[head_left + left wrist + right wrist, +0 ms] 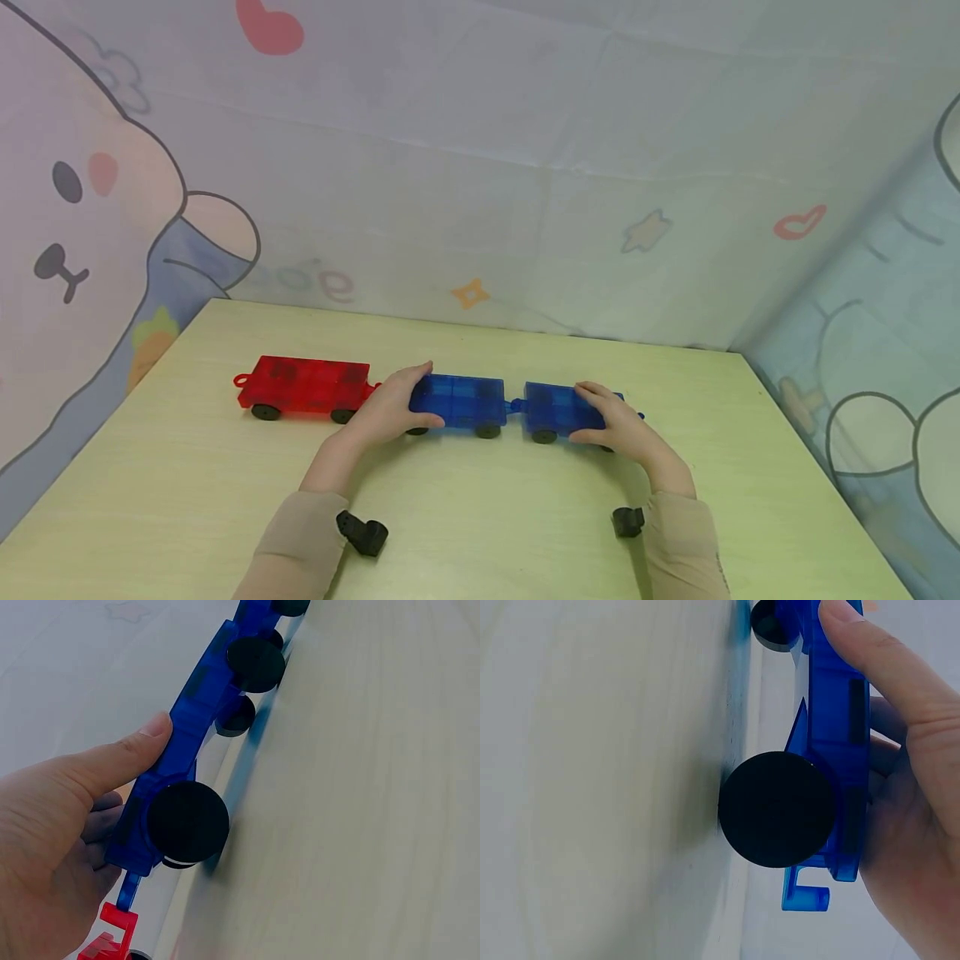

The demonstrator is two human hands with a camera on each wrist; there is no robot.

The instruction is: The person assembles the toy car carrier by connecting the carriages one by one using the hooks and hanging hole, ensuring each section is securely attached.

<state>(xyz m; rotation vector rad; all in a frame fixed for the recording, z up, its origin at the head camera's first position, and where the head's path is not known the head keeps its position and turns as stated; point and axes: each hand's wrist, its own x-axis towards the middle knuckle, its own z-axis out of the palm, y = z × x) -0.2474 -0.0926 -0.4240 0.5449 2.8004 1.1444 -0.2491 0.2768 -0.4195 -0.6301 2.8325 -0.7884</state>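
Three toy train cars with black wheels stand in a row. At the left is a translucent red car (307,385); a middle blue car (468,402) and a right blue car (551,407) follow. My left hand (387,407) grips the left end of the middle car, thumb (139,746) along its near side. My right hand (618,425) holds the right car by its right part, with the thumb (885,656) on its near side. A hook joint (515,406) lies between the blue cars. A blue hook (128,891) meets the red coupling (120,919); whether they are fastened I cannot tell.
The cars are on a pale wooden table (480,517). Behind it hangs a printed cloth (465,167), with another cloth side (885,333) at the right. Small black devices (363,533) are attached at both sleeves.
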